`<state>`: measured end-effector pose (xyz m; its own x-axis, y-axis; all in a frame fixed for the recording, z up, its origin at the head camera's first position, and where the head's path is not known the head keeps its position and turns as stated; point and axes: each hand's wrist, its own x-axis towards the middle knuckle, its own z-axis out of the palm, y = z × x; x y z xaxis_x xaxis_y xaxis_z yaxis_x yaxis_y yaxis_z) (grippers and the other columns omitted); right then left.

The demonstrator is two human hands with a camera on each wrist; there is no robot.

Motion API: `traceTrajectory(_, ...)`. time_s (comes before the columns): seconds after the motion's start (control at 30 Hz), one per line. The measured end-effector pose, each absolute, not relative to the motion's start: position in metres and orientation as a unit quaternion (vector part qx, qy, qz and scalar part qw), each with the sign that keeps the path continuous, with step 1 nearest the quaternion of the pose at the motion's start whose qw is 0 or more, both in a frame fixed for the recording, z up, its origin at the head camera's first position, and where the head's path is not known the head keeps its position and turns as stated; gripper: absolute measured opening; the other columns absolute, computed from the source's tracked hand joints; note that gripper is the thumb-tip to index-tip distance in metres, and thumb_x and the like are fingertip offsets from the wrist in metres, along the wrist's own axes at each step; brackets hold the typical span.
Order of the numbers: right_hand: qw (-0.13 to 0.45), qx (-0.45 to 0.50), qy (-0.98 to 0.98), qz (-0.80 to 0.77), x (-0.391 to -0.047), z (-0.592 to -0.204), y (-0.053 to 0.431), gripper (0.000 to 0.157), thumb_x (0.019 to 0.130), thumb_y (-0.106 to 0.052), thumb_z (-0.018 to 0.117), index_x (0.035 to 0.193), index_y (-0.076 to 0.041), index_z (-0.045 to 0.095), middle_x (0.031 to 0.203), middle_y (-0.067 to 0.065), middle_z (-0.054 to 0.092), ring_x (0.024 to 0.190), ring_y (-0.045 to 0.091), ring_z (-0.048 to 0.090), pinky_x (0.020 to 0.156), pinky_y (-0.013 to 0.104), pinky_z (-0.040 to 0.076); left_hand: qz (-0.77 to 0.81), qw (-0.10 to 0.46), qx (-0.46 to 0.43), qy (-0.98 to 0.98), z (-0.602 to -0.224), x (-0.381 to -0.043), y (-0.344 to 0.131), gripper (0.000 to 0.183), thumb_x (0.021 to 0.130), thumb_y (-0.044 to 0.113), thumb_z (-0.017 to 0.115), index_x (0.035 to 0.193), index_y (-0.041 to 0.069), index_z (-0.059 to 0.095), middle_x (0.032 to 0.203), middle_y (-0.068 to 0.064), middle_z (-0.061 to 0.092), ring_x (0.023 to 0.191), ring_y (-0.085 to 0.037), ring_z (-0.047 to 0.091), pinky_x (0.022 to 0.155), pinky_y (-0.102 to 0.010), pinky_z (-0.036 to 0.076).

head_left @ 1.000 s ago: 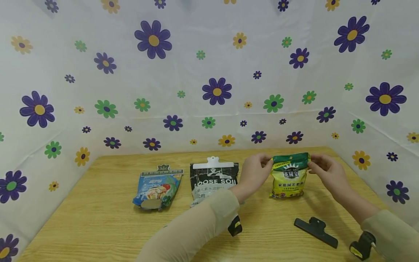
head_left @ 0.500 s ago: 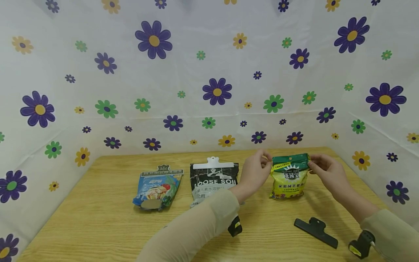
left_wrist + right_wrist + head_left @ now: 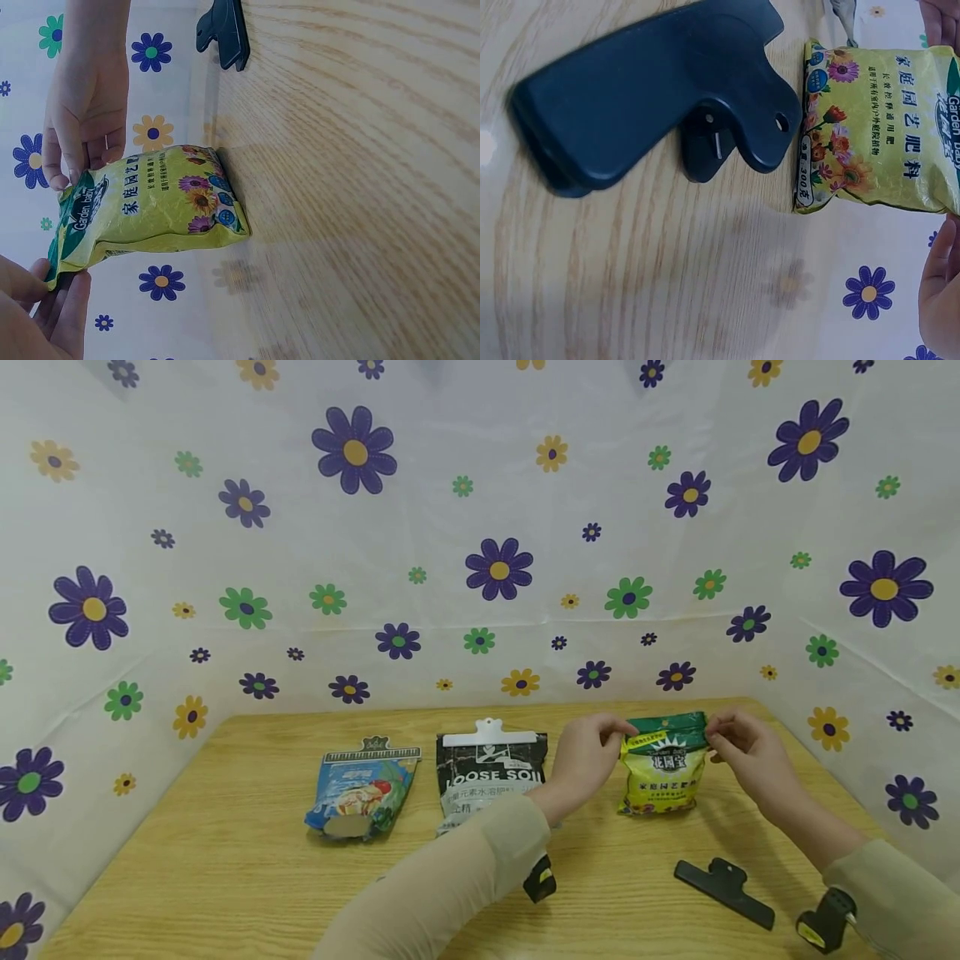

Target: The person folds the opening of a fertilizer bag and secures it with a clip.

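Note:
A yellow fertilizer bag with a green top stands upright at the right of the table. My left hand pinches its upper left corner, the index finger reaching over the green edge. At the opposite corner, my right hand pinches the edge between thumb and fingers. The left wrist view shows both hands at the green top strip, with the bag's printed bottom close over the wood. A black bag clip lies on the table in front of the bag; it looms large in the right wrist view.
Left of the bag stands a black-and-grey soil bag with a white clip, partly behind my left arm. Farther left is a blue food bag topped by a dark decorated clip. A flower-print cloth encloses the wooden table.
My left fingers have shifted right, onto the fertilizer bag's upper left corner. The right fingers have adjusted slightly at the other corner. The green top looks a little lower; the clips stay put.

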<state>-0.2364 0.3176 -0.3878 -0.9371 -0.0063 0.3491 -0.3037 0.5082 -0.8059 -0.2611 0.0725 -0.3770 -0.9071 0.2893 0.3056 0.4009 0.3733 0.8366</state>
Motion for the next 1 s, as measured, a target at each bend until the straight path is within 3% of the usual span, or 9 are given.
traceTrajectory(0.37,0.147,0.088,-0.845,0.506,-0.2380,-0.3906,0.3183,0.028,0.112,-0.007,0.054,0.130,0.012,0.059,0.106,-0.035,0.059,0.091,-0.010,0.061,0.075,0.013,0.058,-0.525,0.049,-0.204,-0.825,-0.3788,-0.2619,0.0730,0.027,0.106,0.002,0.057,0.111,0.010,0.083,0.097,-0.006,0.077,0.052,-0.006,0.037,0.051,-0.016,0.032)
traceTrajectory(0.63,0.142,0.088,-0.842,0.512,-0.2388,-0.3923,0.3190,0.033,0.112,-0.011,0.055,0.135,0.012,0.061,0.109,-0.037,0.059,0.092,-0.010,0.062,0.075,0.012,0.057,-0.514,0.045,-0.199,-0.833,-0.3780,-0.2617,0.0735,0.021,0.103,0.005,0.066,0.113,0.012,0.083,0.098,-0.003,0.077,0.071,-0.001,0.054,0.062,-0.015,0.042)
traceTrajectory(0.8,0.140,0.085,-0.842,0.514,-0.2380,-0.3930,0.3197,0.035,0.112,-0.013,0.056,0.136,0.012,0.062,0.108,-0.039,0.061,0.091,-0.010,0.062,0.075,0.011,0.057,-0.506,0.037,-0.203,-0.838,-0.3769,-0.2607,0.0731,0.016,0.102,0.012,0.073,0.115,0.012,0.082,0.093,-0.001,0.074,0.076,0.000,0.060,0.065,-0.013,0.048)
traceTrajectory(1.0,0.129,0.079,-0.843,0.517,-0.2383,-0.3936,0.3207,0.034,0.112,-0.015,0.057,0.135,0.009,0.065,0.108,-0.039,0.061,0.092,-0.010,0.062,0.076,0.011,0.057,-0.495,0.038,-0.211,-0.842,-0.3800,-0.2615,0.0710,0.016,0.101,0.013,0.075,0.115,0.012,0.082,0.097,-0.002,0.076,0.081,-0.003,0.066,0.071,-0.013,0.054)
